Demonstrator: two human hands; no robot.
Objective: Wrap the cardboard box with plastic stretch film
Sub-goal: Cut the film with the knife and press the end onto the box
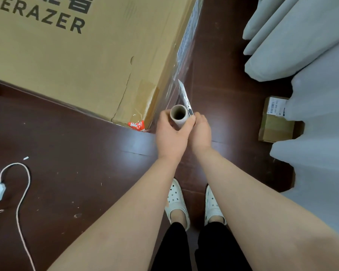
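One stretch film roll (178,116) stands upright at the corner of one ERAZER cardboard box (76,65) on the floor (76,163), left grip (170,138) curled round it, right grip (201,133) holding one box cutter (184,94) beside it

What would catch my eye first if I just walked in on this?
The big cardboard box printed ERAZER fills the upper left. At its near corner, the left hand and right hand grip an upright film roll, with clear film stretched along the box's right side. A grey curtain hangs at right.
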